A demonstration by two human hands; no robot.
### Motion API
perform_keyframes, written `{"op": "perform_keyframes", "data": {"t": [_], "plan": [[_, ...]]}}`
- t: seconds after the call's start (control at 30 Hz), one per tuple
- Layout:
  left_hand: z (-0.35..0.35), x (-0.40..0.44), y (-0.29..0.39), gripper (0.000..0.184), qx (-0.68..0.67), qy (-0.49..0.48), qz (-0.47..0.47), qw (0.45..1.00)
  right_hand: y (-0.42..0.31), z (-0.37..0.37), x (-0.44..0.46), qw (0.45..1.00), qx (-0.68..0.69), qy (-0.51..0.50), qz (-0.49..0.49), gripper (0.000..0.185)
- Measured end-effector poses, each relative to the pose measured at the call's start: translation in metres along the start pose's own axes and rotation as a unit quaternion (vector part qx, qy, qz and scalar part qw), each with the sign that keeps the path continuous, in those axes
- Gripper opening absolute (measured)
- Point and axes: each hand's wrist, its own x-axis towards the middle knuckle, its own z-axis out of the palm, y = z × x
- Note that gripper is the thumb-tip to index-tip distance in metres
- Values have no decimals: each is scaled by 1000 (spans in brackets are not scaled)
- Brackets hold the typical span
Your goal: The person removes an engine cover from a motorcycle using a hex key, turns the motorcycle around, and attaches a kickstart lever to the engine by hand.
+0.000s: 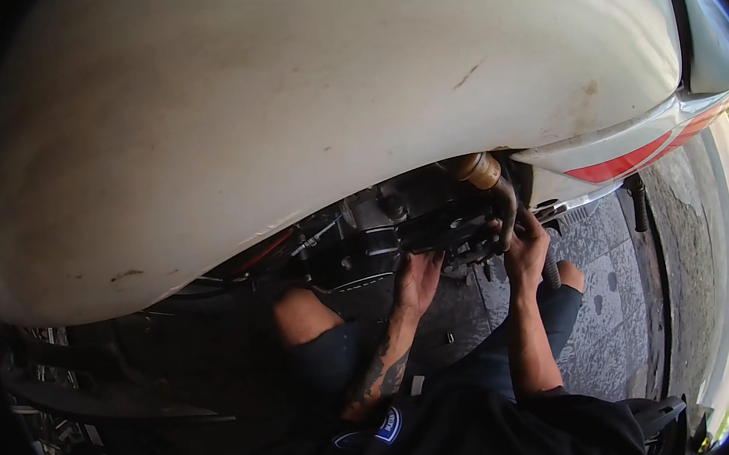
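A scooter's dark engine (pixel 383 239) shows beneath a large white body panel (pixel 327 101). My left hand (pixel 421 281) reaches up against the engine's lower edge, its fingertips hidden behind the dark parts. A bent, worn pipe (pixel 508 211) comes down from a brass-coloured collar (pixel 483 171). Close beside the pipe's lower end is my right hand (pixel 526 252), fingers curled inward; what they hold, if anything, is hidden. A dark ribbed tube (pixel 550 270) hangs just right of that hand.
Wet-looking grey tiles (pixel 604 293) lie on the right, with a black rubber grip (pixel 638 203) above them. A small object (pixel 450 338) rests on the floor between my legs. Metal tools or parts (pixel 63 444) fill the lower left.
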Motion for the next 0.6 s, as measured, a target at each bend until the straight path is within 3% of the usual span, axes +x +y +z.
{"op": "perform_keyframes", "data": {"t": [0.1,0.4,0.6], "plan": [[-5,-1,-1,76,-3,20,-4,1000,-6,3,-1,1000,16,3,-4,31],[-21,-1,-7,66,59,4,-4,998,-17,6,-9,998,68,-5,15,33],[-30,-9,-12,60,12,31,-40,999,-11,8,-9,993,106,-18,45,34]]}}
